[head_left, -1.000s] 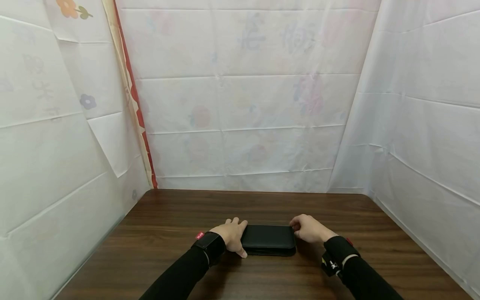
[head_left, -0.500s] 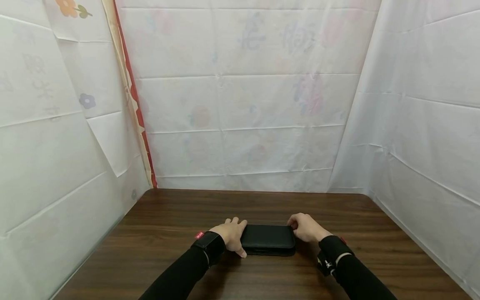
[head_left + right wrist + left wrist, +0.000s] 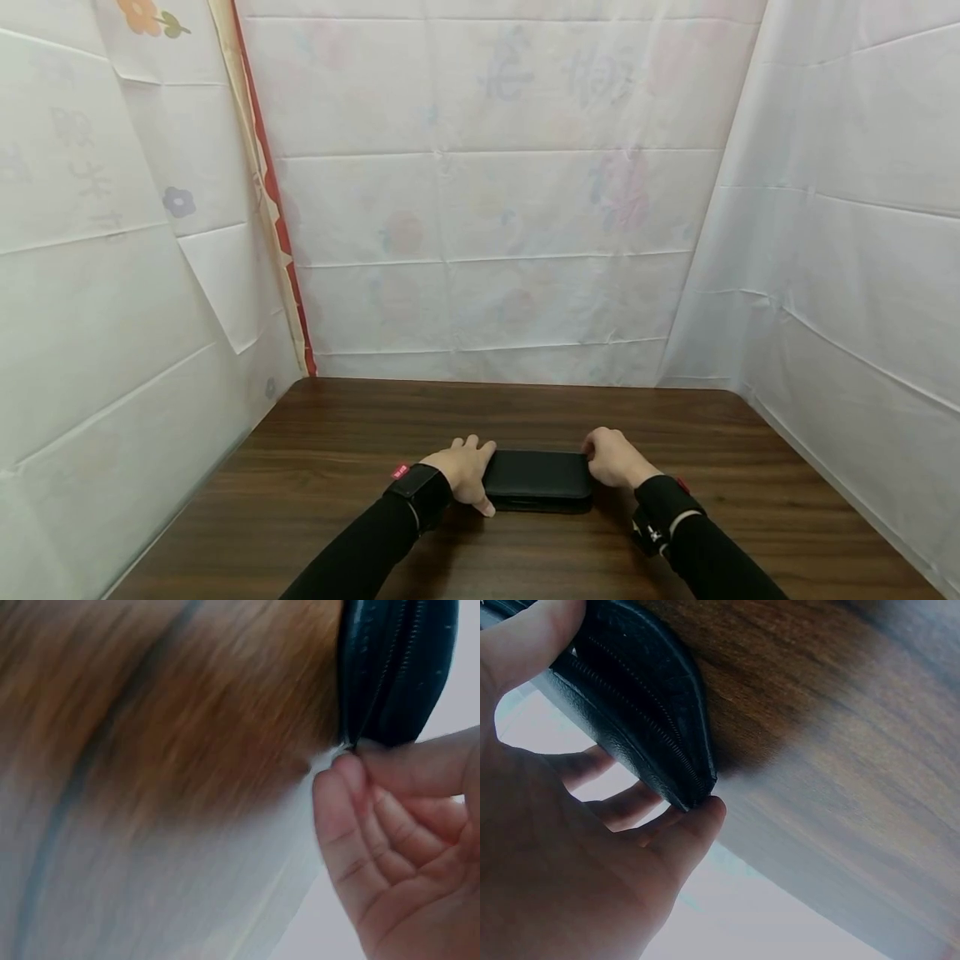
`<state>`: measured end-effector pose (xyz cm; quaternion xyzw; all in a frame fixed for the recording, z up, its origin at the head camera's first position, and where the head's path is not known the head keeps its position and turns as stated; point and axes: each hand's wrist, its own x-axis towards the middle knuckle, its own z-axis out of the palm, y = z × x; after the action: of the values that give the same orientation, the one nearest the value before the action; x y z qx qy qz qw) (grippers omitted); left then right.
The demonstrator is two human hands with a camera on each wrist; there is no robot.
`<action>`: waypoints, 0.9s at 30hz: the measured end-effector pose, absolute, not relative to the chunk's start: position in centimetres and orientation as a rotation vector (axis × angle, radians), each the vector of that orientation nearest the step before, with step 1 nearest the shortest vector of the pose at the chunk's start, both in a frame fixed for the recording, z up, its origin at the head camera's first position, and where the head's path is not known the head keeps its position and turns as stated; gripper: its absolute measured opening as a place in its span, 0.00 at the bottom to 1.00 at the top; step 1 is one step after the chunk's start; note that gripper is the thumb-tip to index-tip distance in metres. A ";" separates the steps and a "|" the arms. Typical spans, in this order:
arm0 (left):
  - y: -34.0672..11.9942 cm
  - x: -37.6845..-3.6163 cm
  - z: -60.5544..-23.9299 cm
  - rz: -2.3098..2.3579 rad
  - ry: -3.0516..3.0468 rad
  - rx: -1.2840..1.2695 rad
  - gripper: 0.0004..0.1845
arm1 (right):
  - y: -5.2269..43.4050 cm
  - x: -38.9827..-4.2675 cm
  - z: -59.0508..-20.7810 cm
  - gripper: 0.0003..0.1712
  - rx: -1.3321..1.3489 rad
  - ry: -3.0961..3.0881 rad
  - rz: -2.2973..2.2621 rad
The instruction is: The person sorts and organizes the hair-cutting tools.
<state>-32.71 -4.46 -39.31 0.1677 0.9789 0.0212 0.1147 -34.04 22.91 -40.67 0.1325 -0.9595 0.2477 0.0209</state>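
Observation:
A black leather zip wallet (image 3: 537,475) lies flat on the wooden table, long side toward me. My left hand (image 3: 460,471) grips its left end, thumb at the near side and fingers spread along the far side. In the left wrist view two rows of zipper teeth (image 3: 656,727) stand apart along the wallet's edge. At the right end, my right hand (image 3: 617,458) pinches the zipper pull between thumb and forefinger at the corner. The pull is mostly hidden by the fingertips; a small shiny bit shows in the right wrist view, beside the wallet's zipped edge (image 3: 375,667).
Dark brown wood grain covers the table (image 3: 360,417). White sheets with faint prints hang at the back (image 3: 480,208), left (image 3: 112,317) and right (image 3: 847,275). Black bands with cameras sit on both wrists.
My right wrist has shifted slightly left, its fingers staying at the wallet's far right corner. The left hand and the wallet have kept their places.

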 end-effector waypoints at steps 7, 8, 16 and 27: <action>-4.5 -32.6 -39.3 0.067 2.874 0.498 0.53 | 22.5 -33.9 -40.6 0.11 0.265 -2.996 0.844; -4.5 -32.6 -39.3 0.067 2.874 0.497 0.53 | 22.4 -33.9 -40.6 0.12 0.261 -2.992 0.844; -4.6 -32.5 -39.2 0.071 2.868 0.491 0.54 | 22.9 -33.9 -40.9 0.17 0.362 -2.973 0.864; -4.6 -32.7 -39.3 0.063 2.868 0.499 0.54 | 23.2 -34.2 -40.8 0.10 0.481 -3.072 0.699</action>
<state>-32.66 -4.61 -39.25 0.1703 0.9784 0.0217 0.1148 -34.23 23.18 -40.82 0.1508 -0.9637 0.2193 -0.0228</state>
